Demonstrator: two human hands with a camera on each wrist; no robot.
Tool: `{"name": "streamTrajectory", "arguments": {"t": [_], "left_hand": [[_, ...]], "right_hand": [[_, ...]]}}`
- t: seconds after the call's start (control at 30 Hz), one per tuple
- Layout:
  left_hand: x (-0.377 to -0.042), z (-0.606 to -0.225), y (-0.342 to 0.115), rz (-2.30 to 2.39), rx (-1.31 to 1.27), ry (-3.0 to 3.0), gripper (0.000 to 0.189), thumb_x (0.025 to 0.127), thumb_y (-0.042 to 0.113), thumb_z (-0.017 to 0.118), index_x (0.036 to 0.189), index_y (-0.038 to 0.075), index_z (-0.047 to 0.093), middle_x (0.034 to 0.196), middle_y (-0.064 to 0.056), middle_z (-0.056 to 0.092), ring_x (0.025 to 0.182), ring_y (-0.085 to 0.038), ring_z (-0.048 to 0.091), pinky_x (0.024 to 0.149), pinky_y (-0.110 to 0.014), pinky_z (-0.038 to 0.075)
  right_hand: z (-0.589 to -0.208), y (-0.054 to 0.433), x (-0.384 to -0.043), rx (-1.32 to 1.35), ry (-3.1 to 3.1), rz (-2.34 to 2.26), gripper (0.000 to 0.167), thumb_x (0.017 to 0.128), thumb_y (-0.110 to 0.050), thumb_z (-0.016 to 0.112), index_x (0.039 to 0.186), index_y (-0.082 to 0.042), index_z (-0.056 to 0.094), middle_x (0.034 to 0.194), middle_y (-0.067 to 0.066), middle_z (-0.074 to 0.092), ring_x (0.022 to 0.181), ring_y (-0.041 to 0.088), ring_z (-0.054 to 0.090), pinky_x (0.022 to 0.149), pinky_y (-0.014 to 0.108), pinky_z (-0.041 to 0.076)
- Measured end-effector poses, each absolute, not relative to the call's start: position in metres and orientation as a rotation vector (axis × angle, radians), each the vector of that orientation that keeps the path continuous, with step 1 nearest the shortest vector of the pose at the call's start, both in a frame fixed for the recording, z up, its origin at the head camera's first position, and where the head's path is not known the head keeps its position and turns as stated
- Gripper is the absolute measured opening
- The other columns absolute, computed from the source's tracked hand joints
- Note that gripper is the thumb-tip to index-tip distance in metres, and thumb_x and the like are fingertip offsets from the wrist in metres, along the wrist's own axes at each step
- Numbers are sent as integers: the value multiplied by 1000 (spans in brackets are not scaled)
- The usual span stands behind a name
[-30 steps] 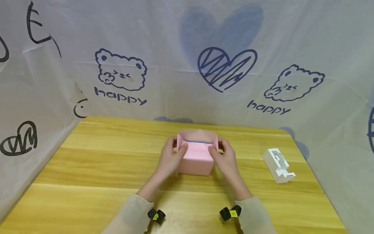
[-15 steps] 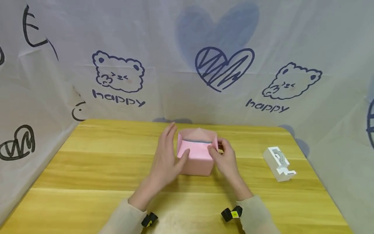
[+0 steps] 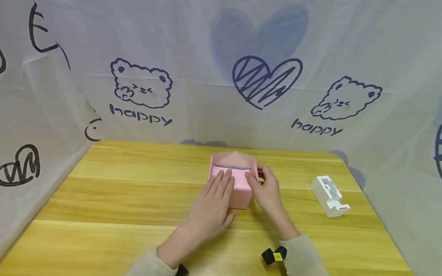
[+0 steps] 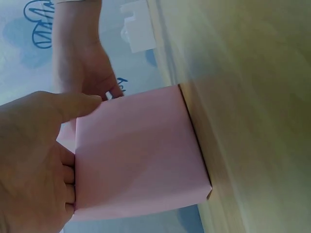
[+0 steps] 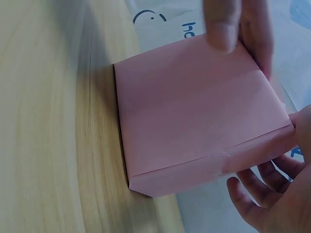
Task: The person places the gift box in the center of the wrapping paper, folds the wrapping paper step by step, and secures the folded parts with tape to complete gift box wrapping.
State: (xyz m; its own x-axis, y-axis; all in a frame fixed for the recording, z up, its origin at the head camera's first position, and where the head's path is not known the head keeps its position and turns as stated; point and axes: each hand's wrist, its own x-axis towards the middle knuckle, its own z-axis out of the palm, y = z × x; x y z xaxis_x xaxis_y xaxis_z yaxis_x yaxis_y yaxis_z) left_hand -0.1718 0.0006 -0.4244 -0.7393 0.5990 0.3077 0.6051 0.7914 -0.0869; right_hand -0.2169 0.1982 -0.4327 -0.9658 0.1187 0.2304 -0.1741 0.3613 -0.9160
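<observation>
A box (image 3: 240,197) wrapped in pink paper stands on the table. Its far paper flap (image 3: 236,159) rises with a pointed middle, and a thin blue line shows along the fold. My left hand (image 3: 211,209) lies with straight fingers on the near part of the top, its thumb apart toward the front. At the right side, my right hand (image 3: 269,191) pinches the upright side paper, thumb on the top edge and fingers outside it. Clear tape (image 5: 221,163) sticks to one side of the box in the right wrist view.
A white tape dispenser (image 3: 326,195) with a roll in it stands to the right on the wooden table (image 3: 121,199). Behind the table hangs a white cloth (image 3: 203,96) printed with bears and hearts.
My left hand has let go of the left side paper, lifted away with spread fingers, then come down flat on the top. My right hand has kept its grip at the right side.
</observation>
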Motion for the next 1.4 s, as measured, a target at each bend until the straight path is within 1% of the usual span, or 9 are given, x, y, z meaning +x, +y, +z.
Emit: {"name": "streamTrajectory", "arguments": {"t": [0.17,0.27,0.4,0.47,0.6,0.77,1.03,1.23,1.4], "left_hand": [[-171,-427,4,56,-889,-2641,92,96,52,67,158,-7,34,167,-25,29,154,-38,31,127,-47,24],[-170,-427,5,85,-878,-2633,92,95,52,68,158,-7,35,166,-25,30,153,-38,33,126,-47,27],[-170,-427,6,116,-874,-2620,92,95,53,68,157,-7,37,165,-25,32,152,-38,34,126,-47,28],[-170,-427,6,122,-875,-2606,90,94,52,68,156,-7,38,164,-25,34,152,-38,35,126,-47,29],[-172,-429,6,127,-874,-2582,88,94,51,67,155,-7,41,163,-25,37,151,-38,37,125,-47,30],[-174,-430,6,101,-884,-2577,82,96,46,66,154,-7,42,162,-25,38,151,-38,38,125,-48,30],[-172,-428,4,105,-870,-2581,83,97,46,66,154,-8,41,163,-26,35,152,-39,35,126,-47,28],[-173,-427,5,120,-842,-2589,82,97,46,66,154,-8,42,162,-26,38,151,-38,37,126,-47,29],[-173,-427,4,139,-837,-2581,79,96,44,67,152,-8,45,159,-26,43,149,-38,41,124,-47,32]], "right_hand": [[-423,200,-208,167,-2318,1478,53,99,-24,73,144,-1,56,134,15,63,123,29,61,98,45,55],[-416,201,-196,370,-2218,1212,54,99,-15,69,147,2,52,139,16,62,128,32,59,106,39,51],[-417,196,-179,645,-2125,790,52,98,-13,59,146,7,53,141,21,62,128,37,60,112,39,47],[-422,191,-172,719,-2152,634,53,97,-14,57,145,9,53,142,23,61,128,39,61,111,50,47],[-431,182,-166,692,-2349,386,56,95,-14,58,145,10,53,148,24,56,136,39,55,117,63,35],[-432,177,-164,600,-2604,132,63,93,-18,62,151,3,50,157,18,49,147,36,44,123,68,17],[-430,176,-164,624,-2628,42,65,90,-20,65,149,2,52,157,18,49,146,36,45,121,66,26],[-428,177,-166,643,-2622,39,68,88,-18,66,149,5,50,157,21,47,146,39,43,125,59,23],[-427,175,-166,662,-2629,35,68,88,-17,66,149,7,49,157,23,47,146,41,43,126,58,23]]}}
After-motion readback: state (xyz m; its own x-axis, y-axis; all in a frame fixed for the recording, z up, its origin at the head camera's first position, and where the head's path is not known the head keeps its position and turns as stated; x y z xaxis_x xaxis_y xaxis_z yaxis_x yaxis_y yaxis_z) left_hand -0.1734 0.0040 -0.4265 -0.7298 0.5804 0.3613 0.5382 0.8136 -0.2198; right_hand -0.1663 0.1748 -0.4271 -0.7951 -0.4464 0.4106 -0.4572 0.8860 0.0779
